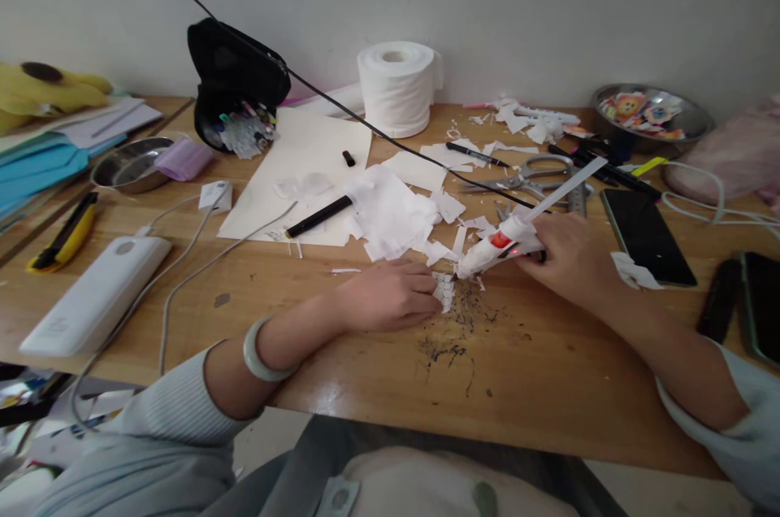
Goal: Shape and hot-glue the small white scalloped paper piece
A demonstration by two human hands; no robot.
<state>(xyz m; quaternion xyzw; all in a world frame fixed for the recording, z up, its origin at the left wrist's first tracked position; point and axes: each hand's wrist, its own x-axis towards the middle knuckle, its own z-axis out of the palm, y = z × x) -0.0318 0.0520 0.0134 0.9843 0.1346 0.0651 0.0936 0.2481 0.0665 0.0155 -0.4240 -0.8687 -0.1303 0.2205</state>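
Note:
In my right hand (566, 253) is a white hot glue gun (496, 247) with a red mark, a small red light and a clear glue stick (566, 188) sticking out of its back. Its nozzle points down and left, close to a small white piece of paper (444, 292) with a dark line pattern. My left hand (393, 295) rests low over the table, its fingertips closed on that piece's left edge. Whether the nozzle touches the paper I cannot tell. Dark scribbles (454, 350) mark the wood just below the piece.
Scrap paper (396, 212), scissors (536, 180) and a black marker (320, 216) lie beyond my hands. A black cable (341, 115) crosses above them. A toilet paper roll (396, 90) stands at the wall. Left lies a power bank (97, 293); right, a phone (649, 236).

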